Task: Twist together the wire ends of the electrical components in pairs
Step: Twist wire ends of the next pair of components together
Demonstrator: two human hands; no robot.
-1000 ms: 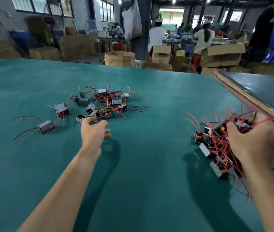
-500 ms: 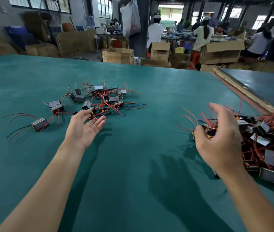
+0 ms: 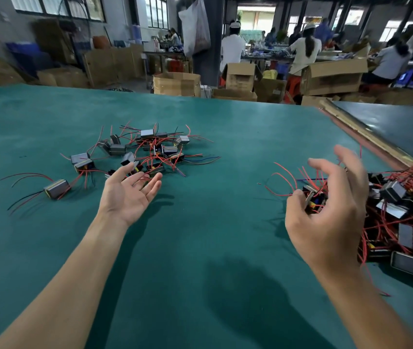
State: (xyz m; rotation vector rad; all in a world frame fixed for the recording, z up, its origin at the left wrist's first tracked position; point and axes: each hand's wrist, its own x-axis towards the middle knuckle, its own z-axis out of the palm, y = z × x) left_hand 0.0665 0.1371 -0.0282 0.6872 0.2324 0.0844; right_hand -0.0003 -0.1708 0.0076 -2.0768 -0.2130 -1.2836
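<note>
Two piles sit on the green table (image 3: 225,235): a small scatter of components (image 3: 147,152) far left, a dense heap (image 3: 402,210) on the right. My right hand (image 3: 326,217) curls round one component (image 3: 312,197) at the heap's left edge. My left hand (image 3: 129,195) lies palm up beside the scatter, fingers loose, holding nothing. I'd lift slowly so the tangled red wires (image 3: 310,176) slip free, then bring both hands together and pair the ends.

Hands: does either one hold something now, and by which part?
The left hand is open and empty. The right hand grips one component by its body, between thumb and fingers.
</note>
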